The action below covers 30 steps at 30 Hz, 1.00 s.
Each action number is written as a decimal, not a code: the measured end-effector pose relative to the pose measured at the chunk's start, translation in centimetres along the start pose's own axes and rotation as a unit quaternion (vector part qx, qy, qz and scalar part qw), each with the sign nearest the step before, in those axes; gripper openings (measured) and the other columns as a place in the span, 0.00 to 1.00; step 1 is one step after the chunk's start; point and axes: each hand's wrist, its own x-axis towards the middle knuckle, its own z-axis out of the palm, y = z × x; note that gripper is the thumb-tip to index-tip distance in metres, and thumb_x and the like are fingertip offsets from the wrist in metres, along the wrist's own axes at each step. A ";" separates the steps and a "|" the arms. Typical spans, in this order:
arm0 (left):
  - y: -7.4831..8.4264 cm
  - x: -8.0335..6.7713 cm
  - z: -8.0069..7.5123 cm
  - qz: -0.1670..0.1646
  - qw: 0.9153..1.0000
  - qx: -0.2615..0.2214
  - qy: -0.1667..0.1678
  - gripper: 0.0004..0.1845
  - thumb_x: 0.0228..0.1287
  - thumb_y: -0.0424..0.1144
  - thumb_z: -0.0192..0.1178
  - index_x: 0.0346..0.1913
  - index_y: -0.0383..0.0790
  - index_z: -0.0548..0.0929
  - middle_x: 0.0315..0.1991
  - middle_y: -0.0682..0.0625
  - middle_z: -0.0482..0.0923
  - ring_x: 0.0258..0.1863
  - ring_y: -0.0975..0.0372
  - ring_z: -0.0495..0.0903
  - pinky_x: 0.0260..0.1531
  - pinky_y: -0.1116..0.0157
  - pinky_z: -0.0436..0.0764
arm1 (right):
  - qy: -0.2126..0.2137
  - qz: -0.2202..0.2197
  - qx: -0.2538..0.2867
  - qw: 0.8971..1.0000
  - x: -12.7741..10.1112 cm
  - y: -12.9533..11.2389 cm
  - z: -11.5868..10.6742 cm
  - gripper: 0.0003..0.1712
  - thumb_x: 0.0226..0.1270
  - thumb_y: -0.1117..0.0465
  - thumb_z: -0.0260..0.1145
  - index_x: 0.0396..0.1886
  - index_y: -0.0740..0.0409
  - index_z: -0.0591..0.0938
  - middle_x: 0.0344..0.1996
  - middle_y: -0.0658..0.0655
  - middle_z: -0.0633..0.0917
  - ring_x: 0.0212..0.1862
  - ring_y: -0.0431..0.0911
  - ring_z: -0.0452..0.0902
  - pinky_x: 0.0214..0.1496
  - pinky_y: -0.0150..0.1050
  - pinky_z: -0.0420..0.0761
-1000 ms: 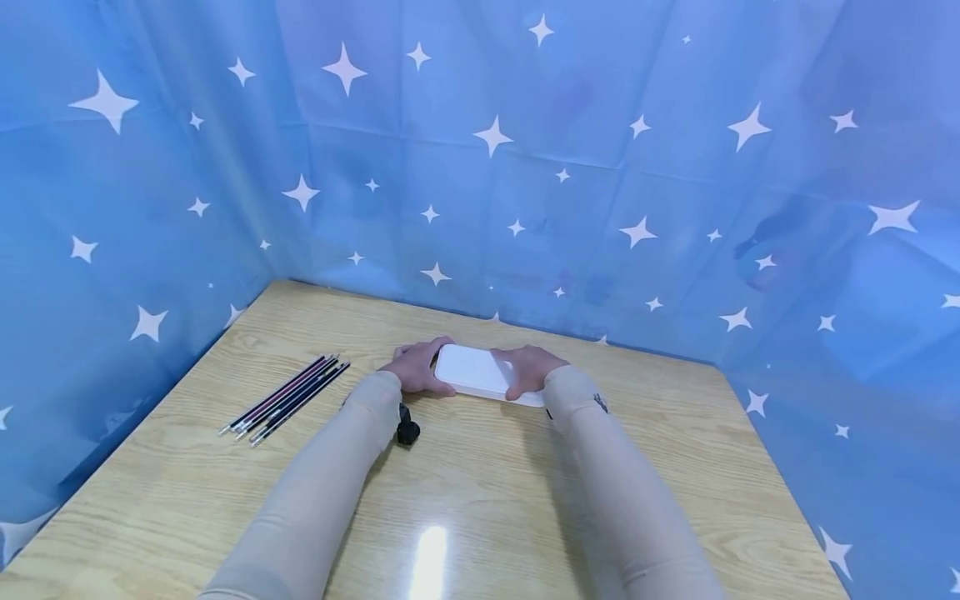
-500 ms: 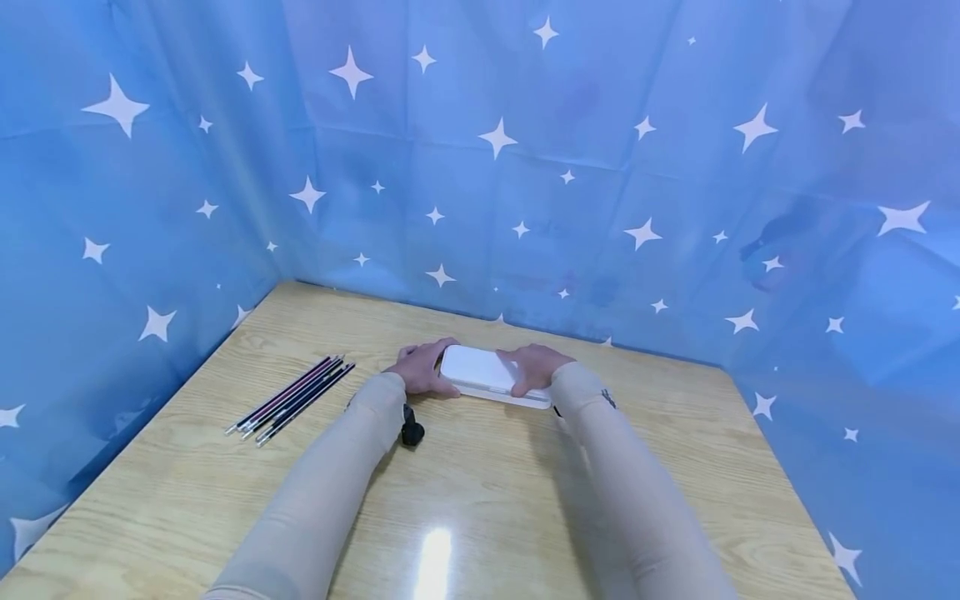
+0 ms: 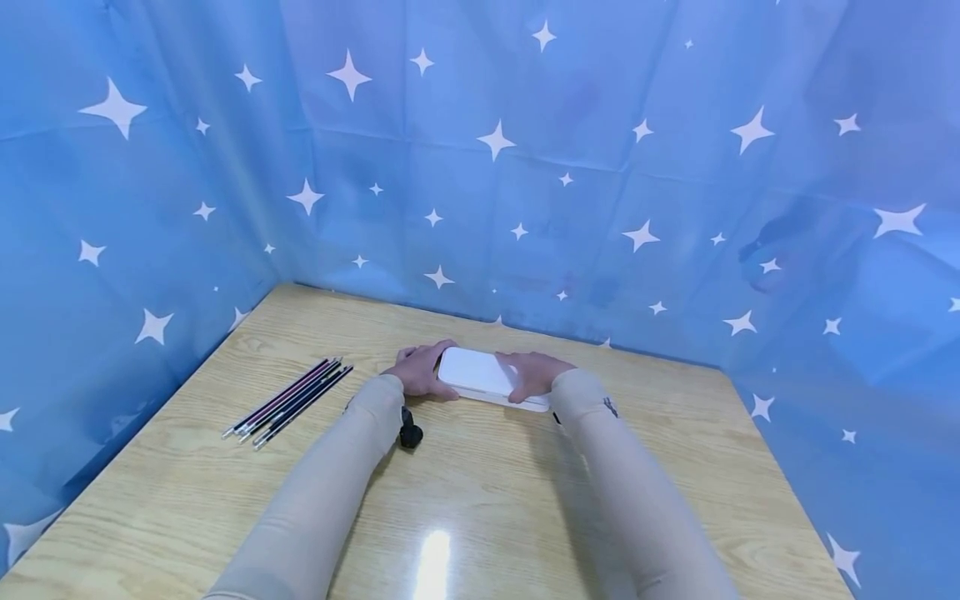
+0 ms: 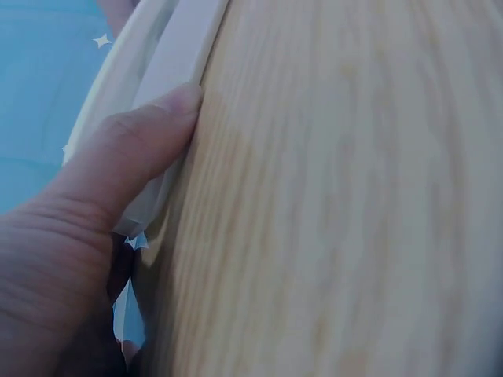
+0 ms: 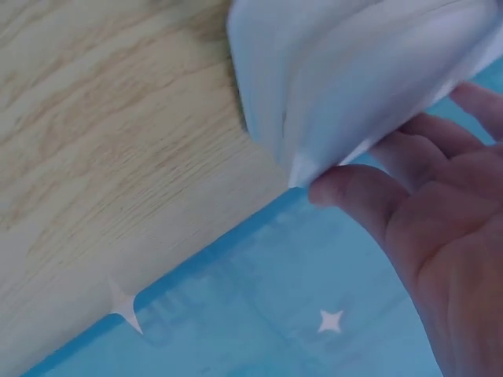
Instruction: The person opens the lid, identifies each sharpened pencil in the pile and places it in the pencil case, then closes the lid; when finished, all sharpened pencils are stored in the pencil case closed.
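1. Biggest thing in here by a mile is the blue backdrop (image 3: pixel 465 187), draped behind the table and down both sides, with white four-pointed stars (image 3: pixel 496 139) all over it and a few creases.
2. Then the light wood-grain table (image 3: pixel 487 475), its far edge right up by the cloth, with a bright streak of glare (image 3: pixel 432 567) on the near part.
3. Two arms reach in over it: left sleeve (image 3: pixel 315 492) and right sleeve (image 3: pixel 637 492), both pale and long.
4. Between the hands there's a white case (image 3: pixel 472 368), rounded corners, over toward the far side of the table around the middle. Looks like two layers, the lower one poking out at the right end. Can't tell if it's sitting flat on the wood.
5. Off to the left, well apart from the case, a bunch of pencils (image 3: pixel 288 402) lies at a slant, side by side. Mostly dark, some purplish-red; too bunched up to count.
6. Left hand (image 3: pixel 420 368): gripping the case's left end, thumb along the near side.
7. Right hand (image 3: pixel 536 372): gripping toward the right end, thumb on the near side, fingers over toward the far side.
8. Smallest: a chunky black gadget (image 3: pixel 409 432) sticking out by the left cuff.
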 end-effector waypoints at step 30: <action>0.4 -0.5 0.1 -0.021 1.000 0.008 0.012 0.60 0.51 0.60 0.76 0.81 0.48 0.52 0.74 0.48 0.66 0.71 0.50 0.64 0.70 0.47 0.50 | 0.076 -0.052 0.169 0.981 -2.7 6.0 -1.4 0.38 0.75 0.38 0.59 0.72 0.60 0.74 0.70 0.62 0.74 0.71 0.60 0.67 0.71 0.58 0.68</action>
